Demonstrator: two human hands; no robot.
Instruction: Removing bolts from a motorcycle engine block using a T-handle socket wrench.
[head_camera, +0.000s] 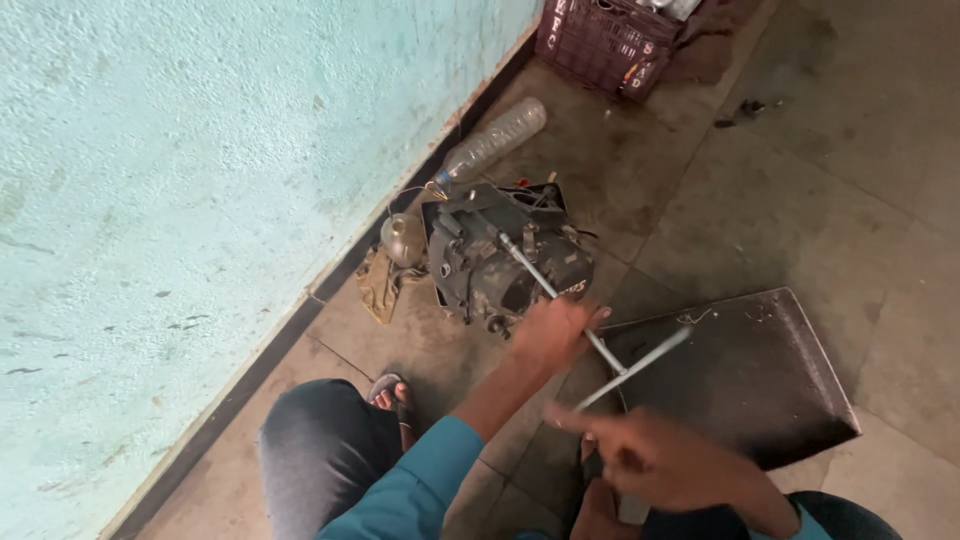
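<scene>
Head view: T-wrench (560, 300) shaft slanting up-left into engine (510, 262), left hand (556, 330) gripping it, right hand (665, 462) loosely curled.

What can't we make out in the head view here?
- Wrench tip: where the T-wrench meets the engine is too small and dark to tell.
- Left hand grip: its fingers wrap the shaft, hiding that part.
- Right hand: motion-blurred; contact with the crossbar is unclear.
- Crate: cut off by the top edge, contents not seen.
- Bottle: contents not discernible.
- Rag by the wall: partly hidden under a metal part.
</scene>
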